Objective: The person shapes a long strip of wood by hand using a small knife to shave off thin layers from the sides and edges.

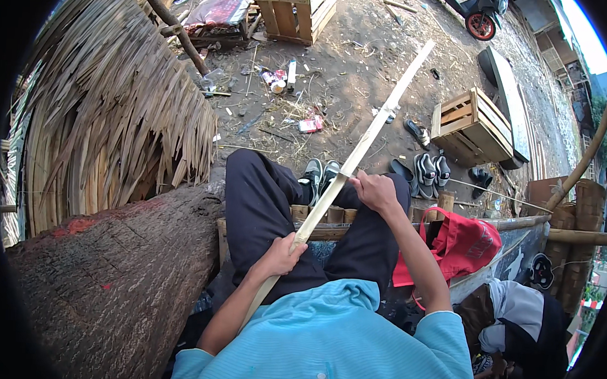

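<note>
A long pale bamboo strip (374, 129) slants across my lap, from beside my left forearm up to the far right over the dirt ground. My left hand (280, 257) is closed around its lower part, near my left thigh. Above my right knee, my right hand (375, 192) is closed in a fist at the strip's middle. A small blade-like piece (345, 174) lies across the strip just by the right thumb, apparently a knife; the fist hides its handle.
A thick dark log (109, 289) lies left, below a dried-leaf thatch panel (118, 93). Shoes (426, 173) and a wooden crate (474, 127) stand ahead right. A red bag (460, 247) hangs at my right, and another person (524, 328) sits close by, lower right.
</note>
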`<state>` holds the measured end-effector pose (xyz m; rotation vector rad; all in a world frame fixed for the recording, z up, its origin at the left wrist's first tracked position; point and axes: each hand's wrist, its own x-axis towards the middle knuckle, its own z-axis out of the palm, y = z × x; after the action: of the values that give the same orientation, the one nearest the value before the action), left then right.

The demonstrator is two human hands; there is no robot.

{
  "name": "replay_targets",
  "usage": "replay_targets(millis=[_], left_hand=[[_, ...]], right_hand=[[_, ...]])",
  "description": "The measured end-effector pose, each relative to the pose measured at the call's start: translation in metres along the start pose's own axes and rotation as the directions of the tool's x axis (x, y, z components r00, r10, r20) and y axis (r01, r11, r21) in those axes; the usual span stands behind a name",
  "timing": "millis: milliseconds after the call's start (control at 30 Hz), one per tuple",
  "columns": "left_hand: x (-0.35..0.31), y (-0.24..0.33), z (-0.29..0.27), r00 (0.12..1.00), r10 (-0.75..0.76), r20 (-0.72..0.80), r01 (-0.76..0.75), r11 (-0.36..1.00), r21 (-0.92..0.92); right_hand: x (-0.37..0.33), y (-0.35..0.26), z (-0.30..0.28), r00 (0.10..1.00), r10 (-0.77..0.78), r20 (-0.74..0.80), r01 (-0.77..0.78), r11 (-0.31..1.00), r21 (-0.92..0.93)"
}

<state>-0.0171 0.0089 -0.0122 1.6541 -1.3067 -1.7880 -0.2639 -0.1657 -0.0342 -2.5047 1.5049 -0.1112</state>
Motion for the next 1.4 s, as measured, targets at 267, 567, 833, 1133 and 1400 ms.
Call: replay_targets(millis=[267, 567, 833, 1133, 1400], left_hand=[[-0.014, 0.006, -0.002, 0.990, 0.080, 0.119, -0.108, 0.962, 0.250], [0.000, 0.003, -0.006, 0.986, -0.091, 0.142, 0.088, 0.996, 0.027], [-0.014, 0.008, -0.008, 0.997, -0.013, 0.070, 0.015, 1.000, -0.025], [-0.062, -0.003, -0.013, 0.993, 0.054, 0.105, -0.070, 0.986, 0.149], [-0.046, -0.004, -0.009, 0.993, -0.002, 0.114, -0.018, 0.984, 0.178]], right_hand=[[0.039, 0.113, -0.026, 0.812, 0.570, -0.123, -0.584, 0.798, -0.150], [-0.001, 0.063, -0.023, 0.936, 0.246, -0.251, -0.260, 0.965, -0.024], [-0.001, 0.021, -0.028, 0.993, -0.103, -0.050, 0.103, 0.995, -0.012], [0.040, 0.162, -0.113, 0.604, 0.776, -0.181, -0.790, 0.613, -0.005], [0.017, 0.112, -0.054, 0.767, 0.609, -0.203, -0.596, 0.793, 0.128]])
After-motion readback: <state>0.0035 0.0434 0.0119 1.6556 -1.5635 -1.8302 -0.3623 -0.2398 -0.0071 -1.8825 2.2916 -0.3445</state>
